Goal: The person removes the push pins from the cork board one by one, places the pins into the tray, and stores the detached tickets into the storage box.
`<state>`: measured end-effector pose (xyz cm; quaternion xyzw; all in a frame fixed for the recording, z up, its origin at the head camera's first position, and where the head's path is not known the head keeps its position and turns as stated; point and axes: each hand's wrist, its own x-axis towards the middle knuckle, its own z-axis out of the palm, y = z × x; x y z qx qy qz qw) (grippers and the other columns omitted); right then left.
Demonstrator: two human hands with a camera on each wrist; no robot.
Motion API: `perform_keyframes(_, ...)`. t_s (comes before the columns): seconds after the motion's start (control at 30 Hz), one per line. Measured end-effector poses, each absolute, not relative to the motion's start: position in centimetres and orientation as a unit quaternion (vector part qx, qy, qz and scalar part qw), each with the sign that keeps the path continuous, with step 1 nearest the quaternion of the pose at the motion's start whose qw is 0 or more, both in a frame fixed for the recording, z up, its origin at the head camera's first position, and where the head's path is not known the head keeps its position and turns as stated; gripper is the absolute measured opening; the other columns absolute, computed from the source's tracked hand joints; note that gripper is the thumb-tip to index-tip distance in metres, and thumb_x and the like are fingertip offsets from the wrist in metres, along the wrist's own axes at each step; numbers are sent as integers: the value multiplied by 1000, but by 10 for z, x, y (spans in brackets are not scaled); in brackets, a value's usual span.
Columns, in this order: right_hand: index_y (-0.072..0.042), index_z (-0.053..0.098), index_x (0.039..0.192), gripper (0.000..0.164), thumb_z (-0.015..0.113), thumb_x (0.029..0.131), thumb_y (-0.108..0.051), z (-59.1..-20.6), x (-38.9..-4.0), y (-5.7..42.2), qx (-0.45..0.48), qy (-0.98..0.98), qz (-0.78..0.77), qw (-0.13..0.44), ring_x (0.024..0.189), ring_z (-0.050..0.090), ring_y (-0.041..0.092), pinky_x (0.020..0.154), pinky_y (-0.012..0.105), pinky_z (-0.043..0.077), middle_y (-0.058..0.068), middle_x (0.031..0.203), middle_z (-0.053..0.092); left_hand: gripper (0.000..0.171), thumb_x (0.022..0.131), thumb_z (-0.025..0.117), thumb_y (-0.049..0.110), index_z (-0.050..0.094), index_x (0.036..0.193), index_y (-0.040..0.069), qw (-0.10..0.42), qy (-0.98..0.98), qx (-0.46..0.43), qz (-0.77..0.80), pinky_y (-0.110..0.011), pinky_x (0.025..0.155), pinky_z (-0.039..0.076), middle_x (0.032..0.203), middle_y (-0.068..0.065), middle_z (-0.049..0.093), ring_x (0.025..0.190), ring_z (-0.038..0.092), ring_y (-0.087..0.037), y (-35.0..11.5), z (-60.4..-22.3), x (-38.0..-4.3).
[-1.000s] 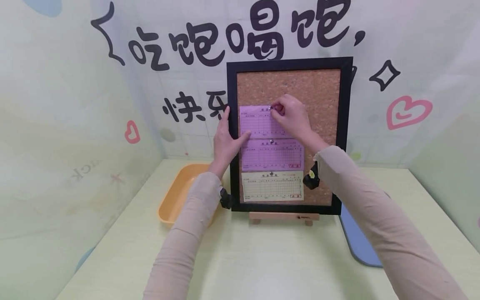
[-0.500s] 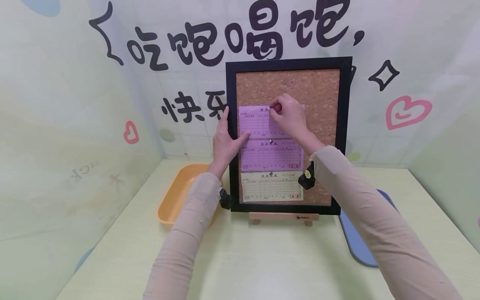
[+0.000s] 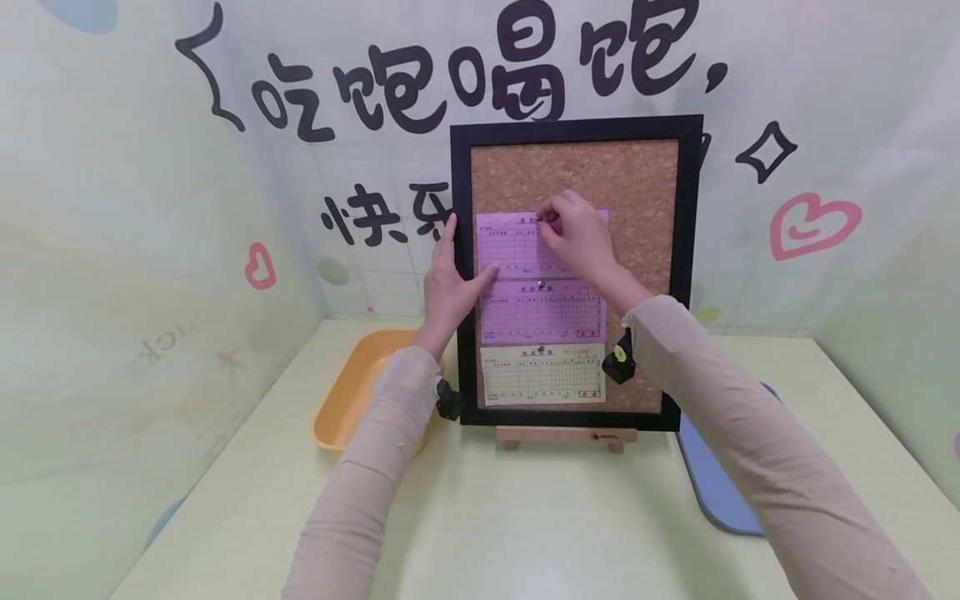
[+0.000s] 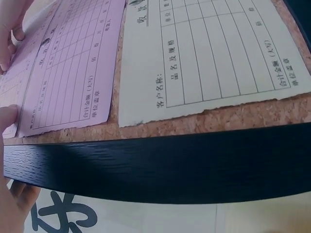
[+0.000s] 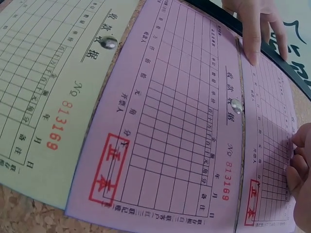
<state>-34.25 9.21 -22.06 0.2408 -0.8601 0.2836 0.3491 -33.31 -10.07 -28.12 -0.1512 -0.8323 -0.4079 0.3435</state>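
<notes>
A black-framed cork board stands upright on a small wooden easel. On its cork are two purple receipts, an upper one and a middle one, above a cream receipt. Silver thumbtacks sit at the top of the middle receipt and of the cream one. My left hand grips the board's left side, its thumb on the upper receipt and fingers behind the frame. At that receipt's top edge my right hand pinches a thumbtack, mostly hidden by the fingertips.
An orange tray lies on the table left of the board, partly behind the left arm. To the right, a blue flat board or tray is partly covered by the right arm. A printed wall rises close behind.
Both hands stay in nearly the same place. The right fingertips have shifted slightly at the thumbtack, which shows less of its shiny head than before.
</notes>
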Motion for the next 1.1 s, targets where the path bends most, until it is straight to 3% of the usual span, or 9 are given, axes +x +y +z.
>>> perform_keyframes(0.53, 5, 67, 90, 14, 56, 84, -2, -220, -342, 87, 244, -842, 312, 366, 75, 56, 23, 68, 31, 47, 15, 85, 60, 89, 76, 71, 34, 18, 145, 16, 334, -837, -145, -407, -33, 105, 30, 145, -6, 31, 131, 31, -19, -101, -281, -332)
perform_keyframes(1.1, 5, 65, 87, 11, 56, 83, 2, -221, -340, 86, 252, -842, 317, 357, 78, 57, 24, 72, 31, 49, 15, 87, 59, 88, 76, 72, 32, 21, 145, 12, 340, -832, -152, -411, -35, 103, 33, 143, -9, 33, 129, 35, -22, -101, -281, -331)
